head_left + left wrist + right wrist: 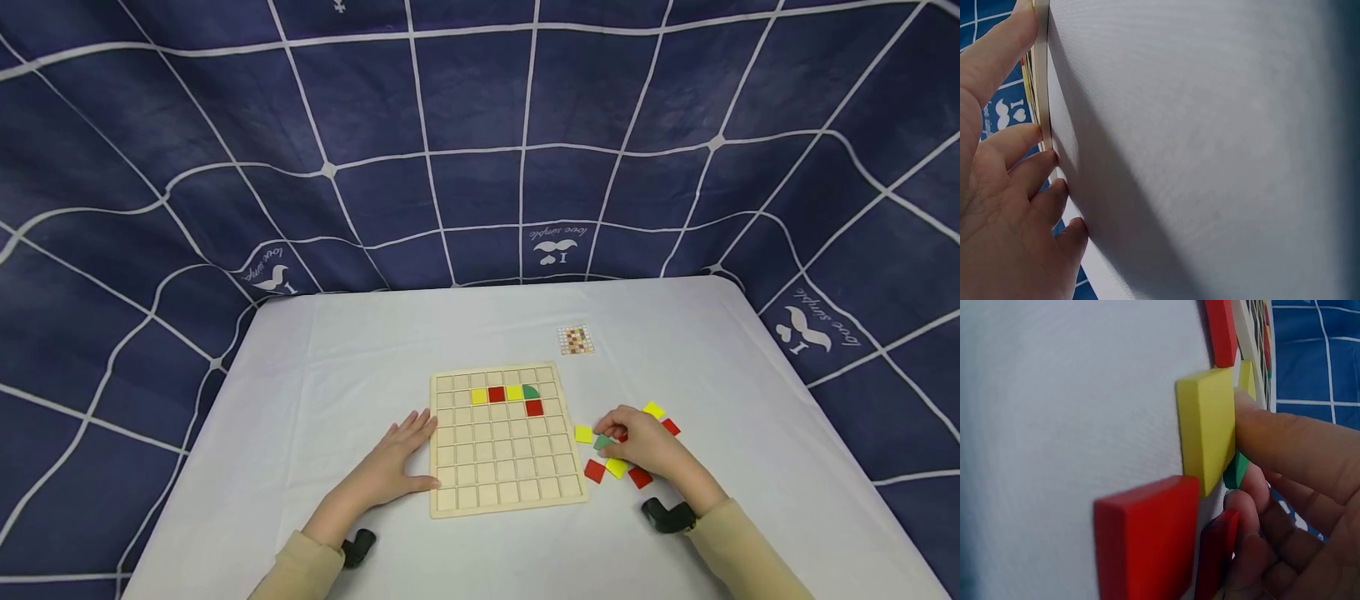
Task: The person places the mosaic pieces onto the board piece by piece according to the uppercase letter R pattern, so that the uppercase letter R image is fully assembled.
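Observation:
A pale wooden grid board [495, 473] lies on the white table. My left hand [388, 468] rests at its left edge with fingers spread, fingertips and thumb touching the rim, as the left wrist view also shows. Set in the board are a row of yellow, red and yellow square tiles, a green quarter-round tile [531, 391] and a red tile [534, 407] below it. Right of the board, my right hand [647, 442] pinches a green tile [603, 442] between thumb and fingers. In the right wrist view the thumb partly hides this green tile [1236, 471].
Loose red and yellow tiles lie around my right hand, among them a yellow tile [583, 434] by the board and a red tile [594, 471]. A small pattern card [576, 340] lies behind the board. A dark blue checked cloth [472, 100] hangs around the table.

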`<state>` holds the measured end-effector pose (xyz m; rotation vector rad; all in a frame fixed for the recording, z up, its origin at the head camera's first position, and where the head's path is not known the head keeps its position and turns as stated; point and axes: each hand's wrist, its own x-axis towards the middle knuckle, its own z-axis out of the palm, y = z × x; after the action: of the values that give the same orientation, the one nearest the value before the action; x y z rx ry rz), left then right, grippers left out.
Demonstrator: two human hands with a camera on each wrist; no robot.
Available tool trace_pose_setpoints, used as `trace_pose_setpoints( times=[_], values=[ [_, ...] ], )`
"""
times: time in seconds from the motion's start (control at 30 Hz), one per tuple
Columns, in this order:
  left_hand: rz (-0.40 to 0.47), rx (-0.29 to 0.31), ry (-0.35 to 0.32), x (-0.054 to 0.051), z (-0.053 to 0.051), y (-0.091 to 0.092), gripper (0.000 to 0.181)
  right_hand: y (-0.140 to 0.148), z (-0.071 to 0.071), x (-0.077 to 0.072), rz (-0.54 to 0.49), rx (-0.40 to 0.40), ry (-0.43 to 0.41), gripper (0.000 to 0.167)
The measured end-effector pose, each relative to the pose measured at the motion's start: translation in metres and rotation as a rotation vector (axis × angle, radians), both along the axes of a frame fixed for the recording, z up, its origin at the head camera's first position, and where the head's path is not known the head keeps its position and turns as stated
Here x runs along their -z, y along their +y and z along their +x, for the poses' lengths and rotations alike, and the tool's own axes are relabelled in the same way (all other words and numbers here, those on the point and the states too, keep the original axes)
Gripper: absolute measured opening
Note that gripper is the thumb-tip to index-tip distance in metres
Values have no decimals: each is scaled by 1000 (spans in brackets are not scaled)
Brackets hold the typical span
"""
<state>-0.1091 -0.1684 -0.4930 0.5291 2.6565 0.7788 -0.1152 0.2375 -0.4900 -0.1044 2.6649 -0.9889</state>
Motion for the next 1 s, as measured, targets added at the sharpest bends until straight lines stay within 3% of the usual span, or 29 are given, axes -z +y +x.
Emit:
trace_pose_setpoints(
  times=[0.43, 0.8, 1.0],
  values=[
    [13, -6, -4, -1, 0, 0, 94, -5, 4, -6, 50, 7, -29, 15],
    [9, 1, 0, 0, 0, -1, 94, -12, -2, -10, -72, 31, 62, 10],
    [12, 7, -1, 1, 1, -1, 94, -29, -9, -11, -151, 78, 85, 19]
  ],
)
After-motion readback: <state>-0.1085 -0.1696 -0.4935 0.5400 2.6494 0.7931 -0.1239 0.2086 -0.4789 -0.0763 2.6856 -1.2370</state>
